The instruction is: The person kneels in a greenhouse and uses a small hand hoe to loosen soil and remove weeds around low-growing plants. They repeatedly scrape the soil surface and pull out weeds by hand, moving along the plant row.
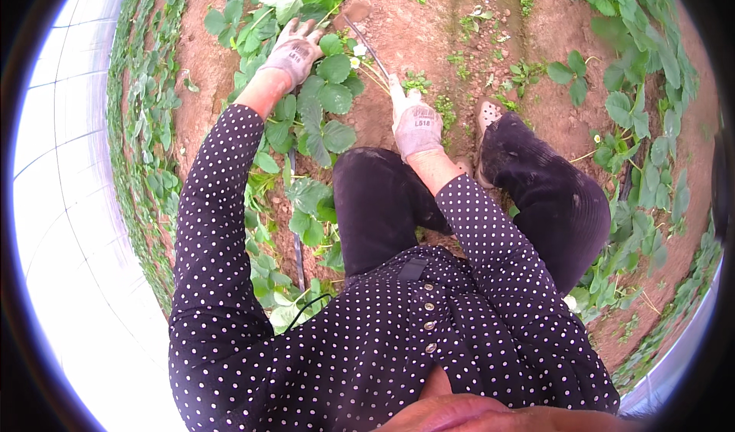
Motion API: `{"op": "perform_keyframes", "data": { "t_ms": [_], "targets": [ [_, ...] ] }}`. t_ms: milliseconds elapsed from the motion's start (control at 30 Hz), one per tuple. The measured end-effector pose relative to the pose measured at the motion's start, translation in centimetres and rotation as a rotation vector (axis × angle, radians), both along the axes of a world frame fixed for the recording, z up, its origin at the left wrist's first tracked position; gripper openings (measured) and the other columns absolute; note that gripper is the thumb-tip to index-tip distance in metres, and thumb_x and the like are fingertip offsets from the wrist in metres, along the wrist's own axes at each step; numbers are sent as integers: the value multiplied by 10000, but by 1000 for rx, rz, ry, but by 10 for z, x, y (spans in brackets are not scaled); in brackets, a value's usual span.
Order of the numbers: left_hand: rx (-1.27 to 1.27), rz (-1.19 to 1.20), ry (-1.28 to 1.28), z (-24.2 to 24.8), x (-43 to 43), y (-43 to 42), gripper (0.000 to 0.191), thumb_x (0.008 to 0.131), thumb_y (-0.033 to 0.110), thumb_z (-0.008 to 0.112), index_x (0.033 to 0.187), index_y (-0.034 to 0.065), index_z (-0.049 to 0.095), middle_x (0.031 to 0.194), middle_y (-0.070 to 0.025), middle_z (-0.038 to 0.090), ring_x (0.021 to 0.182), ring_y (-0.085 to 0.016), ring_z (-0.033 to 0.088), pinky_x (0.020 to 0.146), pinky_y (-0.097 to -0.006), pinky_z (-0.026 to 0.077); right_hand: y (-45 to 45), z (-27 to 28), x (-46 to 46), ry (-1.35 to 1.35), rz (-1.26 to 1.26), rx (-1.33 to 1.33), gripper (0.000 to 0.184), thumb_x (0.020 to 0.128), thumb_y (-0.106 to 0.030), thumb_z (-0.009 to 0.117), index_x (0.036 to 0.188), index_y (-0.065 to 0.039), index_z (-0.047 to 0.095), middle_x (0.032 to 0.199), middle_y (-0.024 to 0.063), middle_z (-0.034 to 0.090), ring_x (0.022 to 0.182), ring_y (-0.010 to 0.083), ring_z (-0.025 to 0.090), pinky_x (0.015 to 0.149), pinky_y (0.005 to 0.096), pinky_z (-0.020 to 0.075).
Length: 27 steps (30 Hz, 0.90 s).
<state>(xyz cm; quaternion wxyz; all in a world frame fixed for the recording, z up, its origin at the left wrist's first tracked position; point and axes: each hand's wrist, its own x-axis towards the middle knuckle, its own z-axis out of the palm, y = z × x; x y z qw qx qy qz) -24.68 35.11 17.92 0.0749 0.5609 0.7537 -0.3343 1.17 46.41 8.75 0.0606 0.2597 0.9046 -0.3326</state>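
My left hand (296, 56), in a dirty pale work glove, rests with its fingers spread on the leaves of a strawberry plant (335, 97). The leaf stems under its fingertips are partly covered. A thin, dark, slightly curved metal tool (367, 44) is gripped in my right hand (418, 123), which wears a matching glove. The tool's far tip points at a small scraped patch of soil (357, 12) right of the plant; its handle is hidden in the glove. White strawberry flowers (359, 49) and pale stems lie between the tool and the leaves.
My bent knee (373, 202) stands close beside the plant row, and my shoe (490, 113) is in the weedy furrow (488, 35). A black drip line (298, 254) runs along the bed. More strawberry rows (626, 104) grow to the right, and plastic sheeting (69, 145) rises at left.
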Motion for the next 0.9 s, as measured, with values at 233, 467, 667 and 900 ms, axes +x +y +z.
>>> {"op": "perform_keyframes", "data": {
  "t_ms": [233,467,667,900],
  "targets": [
    [68,-19,4,-5,-2,-12,468,820,68,641,1271,161,721,1580,-115,515,1558,-351,352,1292,-553,249,1,-7,25,50,-35,-115,647,1007,-197,586,1629,-266,419,1139,237,670,965,412,729,833,520,583],
    [342,225,-286,14,-14,23,487,964,130,562,1434,240,627,1480,-68,616,1475,-304,472,1270,-486,317,15,-31,21,291,-377,-244,573,1009,-240,624,1570,-216,509,1056,239,698,926,423,719,810,518,572],
    [66,143,212,4,22,142,320,1061,378,571,1090,155,799,1288,-91,680,1263,-254,603,1130,-471,449,19,-43,4,301,-502,-462,556,992,-205,663,1534,-154,552,1105,233,724,987,399,720,871,474,556],
    [-318,304,106,-32,18,150,445,994,521,662,1197,142,773,1180,-86,784,1137,-269,738,992,-450,546,30,-48,-3,296,-631,-632,518,999,-213,653,1499,-103,575,1137,251,725,1033,413,718,896,471,553]
  ]
}}
